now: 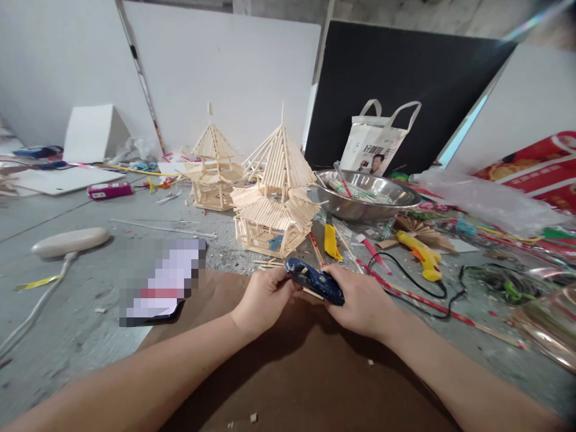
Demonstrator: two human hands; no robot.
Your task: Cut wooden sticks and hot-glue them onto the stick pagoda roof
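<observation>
My right hand (360,303) is closed around a worn, dark blue hand tool (320,283), which looks like a small cutter; its exact kind is unclear. At the tool's left end, my left hand (265,300) is pinched shut, and whatever its fingertips hold is hidden. A small pale wood bit shows on the tool. Just beyond my hands stands a two-tiered pavilion model (274,210) made of thin wooden sticks. Behind it to the left is a second, similar pavilion (211,171). Loose sticks (270,263) lie between my hands and the nearer model.
A brown sheet (288,372) lies beneath my hands. To the left are a phone (166,279) and a white corded device (69,242). On the right sit a yellow glue gun (423,255) with its black cord, a yellow-handled knife (332,242) and a metal bowl (391,207).
</observation>
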